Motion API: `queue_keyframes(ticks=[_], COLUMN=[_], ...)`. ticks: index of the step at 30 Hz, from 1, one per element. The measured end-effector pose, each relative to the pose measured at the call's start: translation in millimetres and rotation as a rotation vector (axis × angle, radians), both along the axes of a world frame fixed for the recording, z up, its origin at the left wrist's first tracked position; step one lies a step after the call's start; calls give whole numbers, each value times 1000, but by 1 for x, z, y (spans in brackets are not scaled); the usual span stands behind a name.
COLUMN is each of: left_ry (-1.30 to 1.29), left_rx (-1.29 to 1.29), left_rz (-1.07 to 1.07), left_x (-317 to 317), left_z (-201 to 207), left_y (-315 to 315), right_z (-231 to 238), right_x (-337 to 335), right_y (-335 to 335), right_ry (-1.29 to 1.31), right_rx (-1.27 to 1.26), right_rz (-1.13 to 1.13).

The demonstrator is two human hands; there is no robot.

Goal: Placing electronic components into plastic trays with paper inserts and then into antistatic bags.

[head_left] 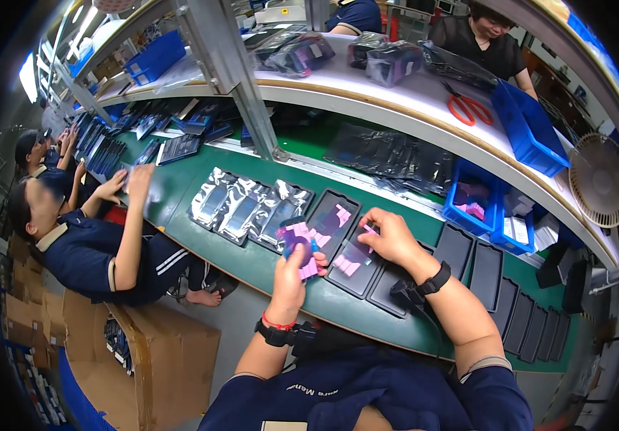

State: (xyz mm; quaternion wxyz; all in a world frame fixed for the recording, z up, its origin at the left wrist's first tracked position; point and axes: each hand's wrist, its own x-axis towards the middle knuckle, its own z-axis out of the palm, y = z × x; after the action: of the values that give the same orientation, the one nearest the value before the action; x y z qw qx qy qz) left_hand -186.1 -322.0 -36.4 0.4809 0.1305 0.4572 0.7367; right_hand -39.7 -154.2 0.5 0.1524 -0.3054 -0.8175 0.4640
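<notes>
My left hand [291, 284] is closed around a small stack of pink-and-purple film pieces [297, 237] with some blue showing. The fingers of my right hand [395, 241] pinch the upper pink end of a clear film with pink ends [347, 265], which lies over a shallow black tray [352, 286]. In the black tray just left of it [316, 212] rests a similar pink-ended film [341, 214]. Farther left, shiny silver-and-clear pouches [214, 201] lie on several more trays in the row.
More black trays [487, 267] line the green bench [201, 241] to the right. Blue bins [473, 215] stand beneath the shelf, one holding pink pieces. On the shelf are red-handled scissors [471, 109], another blue bin [528, 133] and wrapped bundles. A co-worker [101, 244] sits at left beside a cardboard box [173, 359].
</notes>
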Motion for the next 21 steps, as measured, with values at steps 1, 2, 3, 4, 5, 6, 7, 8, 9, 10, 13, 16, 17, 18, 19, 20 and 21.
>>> queue_keyframes(ticks=[1,2,3,4,5,6,7,8,9,10,13,16,17,18,19,20,21], left_ry=[-22,-44,-43,29,101,136,213,289,346,323,316,136,89,41,40,42,77], left_rx=[52,102,100,46,-12,-3,-25,-43,-14,-19,-48,-76,-35,5,5,4,2], left_rz=[-5,-10,-22,-73,-115,-187,-208,-241,-249,-310,-357,-283,-294,-304,-331,-344,-375], left_x=[-1,1,7,17,24,27,35,47,58,67,82,70,67,67,71,77,85], left_z=[-1,4,8,13,16,11,7,7,3,3,9,2,2,3,4,6,8], left_y=[0,1,4,8,9,11,13,19,23,27,35,36,38,40,41,43,45], right_z=[-10,-14,-16,-17,-9,1,8,7,6,4,-19,-18,-19,-20,-19,-18,-18], right_x=[9,16,23,30,33,38,43,49,54,59,86,102,104,105,104,103,102], right_y=[0,-5,-9,-12,-19,-24,-27,-29,-32,-34,-27,-28,-34,-38,-40,-40,-41], right_ry=[-115,-234,-197,-199,-93,13,114,111,153,198,210,-24,-140,-261,-307,-309,-267], right_rx=[253,503,654,650,663,677,581,580,246,-87,-91,106,367,626,539,535,543], right_rz=[-56,-111,-134,-147,-213,-280,-236,-254,-202,-146,-234,-387,-383,-371,-364,-376,-370])
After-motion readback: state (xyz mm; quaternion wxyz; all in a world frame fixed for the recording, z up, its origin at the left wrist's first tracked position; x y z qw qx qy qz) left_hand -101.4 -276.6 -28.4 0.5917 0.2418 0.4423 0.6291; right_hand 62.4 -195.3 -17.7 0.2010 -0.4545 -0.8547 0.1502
